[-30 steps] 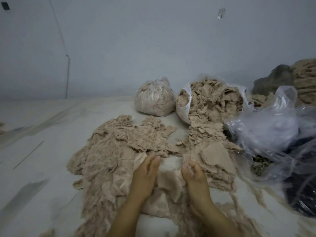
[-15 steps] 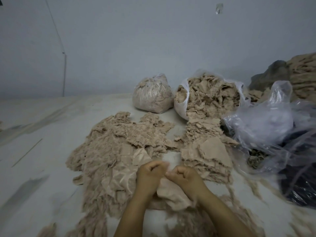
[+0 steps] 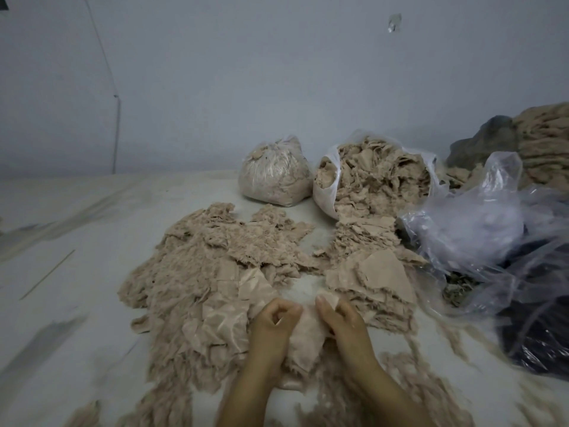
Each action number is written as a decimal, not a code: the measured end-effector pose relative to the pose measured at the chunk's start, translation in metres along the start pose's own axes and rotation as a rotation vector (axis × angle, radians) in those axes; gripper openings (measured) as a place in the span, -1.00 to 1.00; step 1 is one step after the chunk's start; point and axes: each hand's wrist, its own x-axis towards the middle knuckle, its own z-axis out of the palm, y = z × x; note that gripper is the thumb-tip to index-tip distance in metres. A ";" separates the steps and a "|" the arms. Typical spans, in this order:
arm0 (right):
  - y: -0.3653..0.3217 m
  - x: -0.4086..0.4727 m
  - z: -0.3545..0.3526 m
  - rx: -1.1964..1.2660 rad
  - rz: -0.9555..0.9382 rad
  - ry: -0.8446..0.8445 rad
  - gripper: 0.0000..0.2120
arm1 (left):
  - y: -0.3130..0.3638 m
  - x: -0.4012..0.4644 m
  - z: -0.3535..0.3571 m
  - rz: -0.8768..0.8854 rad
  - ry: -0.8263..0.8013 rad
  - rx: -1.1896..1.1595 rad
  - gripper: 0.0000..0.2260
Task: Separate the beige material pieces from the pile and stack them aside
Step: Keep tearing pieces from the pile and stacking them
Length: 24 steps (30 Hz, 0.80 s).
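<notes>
Head view, looking forward and down at a pale work surface (image 3: 77, 272). Both hands met at the near edge of the beige pile (image 3: 197, 272), and every position below is given relative to that pile. The left hand (image 3: 271, 326) and the right hand (image 3: 341, 322) were each curled around the same small beige piece (image 3: 308, 334), which hung between them, its long axis running toward the person. The left fingers were folded onto its left edge, the right thumb and fingers pinched its upper right corner. The hands lay almost touching, and neither was clearly nearer the piece.

To the right of the pile, just beyond the right hand, lay a flatter stack of beige pieces (image 3: 372, 278). Judged from its layered look, this was the put-aside stack; the coming move would then carry the held piece up and rightward, a short reach for the right hand.

Containers: behind the pile stood a closed clear bag (image 3: 274, 177) packed with beige scraps. Beside it, an open white bag (image 3: 326, 195) lay tipped toward the stack, spilling beige pieces onto it. Farther right, crumpled clear plastic (image 3: 480, 229) covered dark contents that could not be identified. The thin pieces may cling together when lifted.
</notes>
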 end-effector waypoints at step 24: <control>0.007 0.008 0.006 0.106 -0.167 0.380 -0.92 | -0.002 0.003 0.019 0.214 0.256 0.085 -0.61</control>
